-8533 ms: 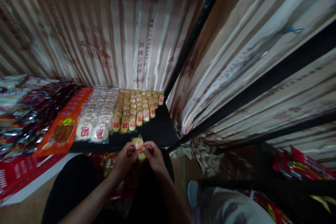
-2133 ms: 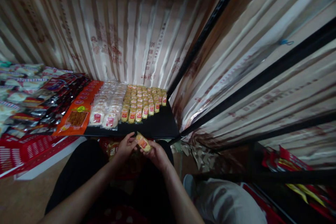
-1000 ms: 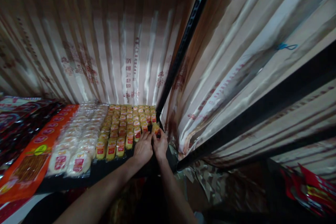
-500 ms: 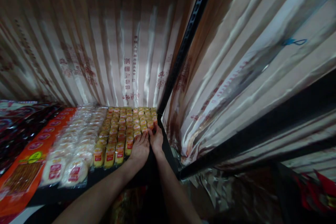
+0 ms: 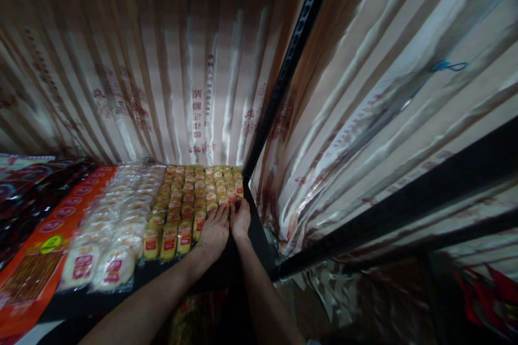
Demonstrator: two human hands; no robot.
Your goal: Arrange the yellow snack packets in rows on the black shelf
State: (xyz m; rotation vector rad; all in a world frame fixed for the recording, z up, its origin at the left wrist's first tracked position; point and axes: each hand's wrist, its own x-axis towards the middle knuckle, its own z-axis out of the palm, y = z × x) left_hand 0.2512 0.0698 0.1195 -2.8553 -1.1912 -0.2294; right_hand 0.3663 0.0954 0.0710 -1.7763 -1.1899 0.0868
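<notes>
Small yellow snack packets (image 5: 185,236) with red labels stand in tight rows on a black shelf (image 5: 226,269). Over the front of the right-hand rows lies my left hand (image 5: 214,232), its fingers stretched out and touching the packets. My right hand (image 5: 240,218) is close beside it on the right, fingers bent and thumb apart, against the front of the end rows. One packet (image 5: 239,188) with a red label shows just beyond its fingertips. Both hands appear to grip nothing, though the fingertips are partly hard to make out.
Clear-wrapped round white cakes (image 5: 113,269) stand in rows left of the yellow packets. Farther left are an orange snack bag (image 5: 40,253) and dark packages (image 5: 28,205). A black metal post (image 5: 283,81) rises at the shelf corner, before printed curtains (image 5: 162,64). A black rail (image 5: 364,215) runs rightward.
My right hand has drawn back slightly toward me from the end packet, whose red label now shows. My left hand stays nearly in place on the packets.
</notes>
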